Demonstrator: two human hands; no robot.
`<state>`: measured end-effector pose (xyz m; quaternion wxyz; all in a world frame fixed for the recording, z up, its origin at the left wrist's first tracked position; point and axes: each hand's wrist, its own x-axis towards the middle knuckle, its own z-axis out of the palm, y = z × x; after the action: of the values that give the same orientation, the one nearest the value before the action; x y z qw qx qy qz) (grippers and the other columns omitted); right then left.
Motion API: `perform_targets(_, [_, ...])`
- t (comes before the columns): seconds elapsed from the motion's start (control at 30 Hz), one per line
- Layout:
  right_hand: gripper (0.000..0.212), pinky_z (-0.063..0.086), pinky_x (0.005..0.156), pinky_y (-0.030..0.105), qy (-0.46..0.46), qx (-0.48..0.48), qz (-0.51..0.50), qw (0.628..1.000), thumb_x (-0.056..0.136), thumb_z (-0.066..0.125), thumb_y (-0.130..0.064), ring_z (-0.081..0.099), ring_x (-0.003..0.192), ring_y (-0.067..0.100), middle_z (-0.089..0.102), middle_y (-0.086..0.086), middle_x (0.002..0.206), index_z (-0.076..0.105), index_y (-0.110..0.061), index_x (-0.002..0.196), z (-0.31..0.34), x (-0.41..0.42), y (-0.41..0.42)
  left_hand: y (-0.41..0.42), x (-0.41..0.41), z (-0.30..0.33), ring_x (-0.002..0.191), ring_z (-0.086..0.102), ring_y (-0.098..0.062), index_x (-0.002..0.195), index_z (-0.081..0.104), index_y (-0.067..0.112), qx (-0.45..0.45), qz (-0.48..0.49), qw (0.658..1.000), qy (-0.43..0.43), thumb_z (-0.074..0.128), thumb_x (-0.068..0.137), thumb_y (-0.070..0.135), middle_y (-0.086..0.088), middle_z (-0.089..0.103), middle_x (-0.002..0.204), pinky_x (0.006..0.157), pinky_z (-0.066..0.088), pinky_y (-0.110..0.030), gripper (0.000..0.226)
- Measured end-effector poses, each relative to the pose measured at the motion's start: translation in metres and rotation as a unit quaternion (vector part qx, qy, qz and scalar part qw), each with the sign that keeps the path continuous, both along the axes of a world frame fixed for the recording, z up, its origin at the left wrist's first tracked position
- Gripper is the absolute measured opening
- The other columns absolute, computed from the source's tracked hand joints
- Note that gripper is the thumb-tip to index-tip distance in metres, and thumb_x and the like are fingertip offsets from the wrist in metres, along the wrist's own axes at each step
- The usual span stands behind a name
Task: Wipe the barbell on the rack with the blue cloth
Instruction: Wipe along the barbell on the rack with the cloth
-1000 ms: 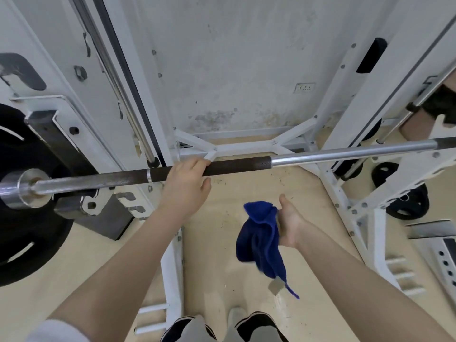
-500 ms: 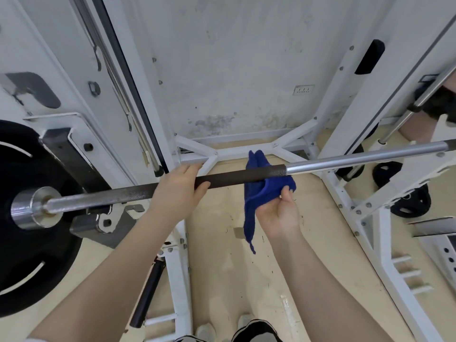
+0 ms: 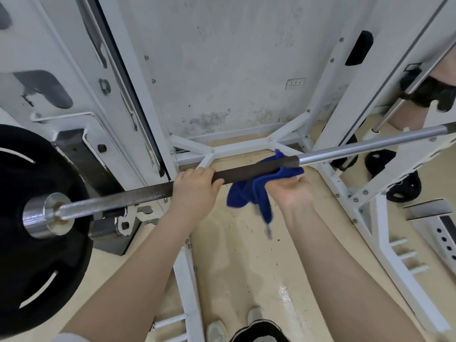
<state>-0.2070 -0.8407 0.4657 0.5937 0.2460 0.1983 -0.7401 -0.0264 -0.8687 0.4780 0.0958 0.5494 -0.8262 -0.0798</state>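
Right now the barbell [image 3: 246, 170] lies across the rack [image 3: 330, 124], its long axis running from the lower left, where a black weight plate [image 3: 37, 218] sits on its sleeve, up to the right. The left hand [image 3: 195, 191] is curled over the dark rough part of the bar in a closed grip, steadying it. The right hand [image 3: 291, 191] comes up from beneath, just to the right of the left one, and presses the blue cloth [image 3: 256, 191] against the underside of the bar; its fingers are hidden behind the cloth and bar, so how far the grip closes cannot be told. The cloth sits near the seam where dark bar meets the bright smooth part, and a loose tail hangs below. Most unwiped length seems to lie rightward, away from the left hand, so the right hand is the nearer one for a stroke along the bar.

Counted: one barbell, one cloth, two hands, one plate on the bar, and at least two more plates [image 3: 404, 183] on the floor at right.
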Motion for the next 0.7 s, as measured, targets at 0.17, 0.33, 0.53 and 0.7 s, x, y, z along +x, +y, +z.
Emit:
perform_targets(0.17, [0.024,0.041,0.04,0.019,-0.001,-0.017,0.075,0.997,0.09,0.042,-0.023,0.049,0.038,0.017,0.05,-0.002,0.05,0.048,-0.022,0.067,0.008,0.038,-0.004,0.0,0.003,-0.002,0.11,0.048,-0.028,0.129,0.043,0.013,0.018,-0.011,1.0,0.01,0.038,0.095,0.027,-0.005,0.057,0.116,0.095,0.027,-0.036,0.037])
perform_targets(0.33, [0.027,0.044,0.059,0.029,0.081,0.106,0.046,0.99,0.098,0.028,-0.021,0.051,0.064,0.021,0.054,0.005,0.072,0.049,-0.014,0.083,0.019,0.017,0.002,0.001,0.011,-0.003,0.122,0.039,-0.024,0.14,0.032,0.013,0.031,-0.051,0.997,0.038,0.035,0.096,0.014,-0.003,0.046,0.133,0.105,0.017,-0.032,0.044])
perform_targets(0.53, [0.015,0.04,0.063,0.027,0.036,0.131,0.058,0.989,0.093,0.046,-0.017,0.046,0.064,0.018,0.053,0.004,0.068,0.044,-0.012,0.079,0.029,0.082,0.0,0.0,0.026,0.005,0.121,0.045,-0.033,0.126,0.052,0.002,0.052,-0.083,0.976,0.197,0.042,0.087,-0.01,-0.014,0.05,0.131,0.103,0.032,-0.03,0.042])
perform_targets(0.7, [0.021,0.042,0.071,0.028,0.194,0.195,0.088,0.957,0.095,0.032,-0.018,0.051,0.073,0.02,0.056,0.003,0.077,0.052,-0.017,0.09,0.024,0.044,-0.006,-0.001,0.046,0.005,0.097,0.056,-0.035,0.113,0.063,0.007,-0.041,-0.02,0.995,0.088,0.057,0.087,0.013,-0.013,0.063,0.107,0.085,0.044,-0.041,0.027])
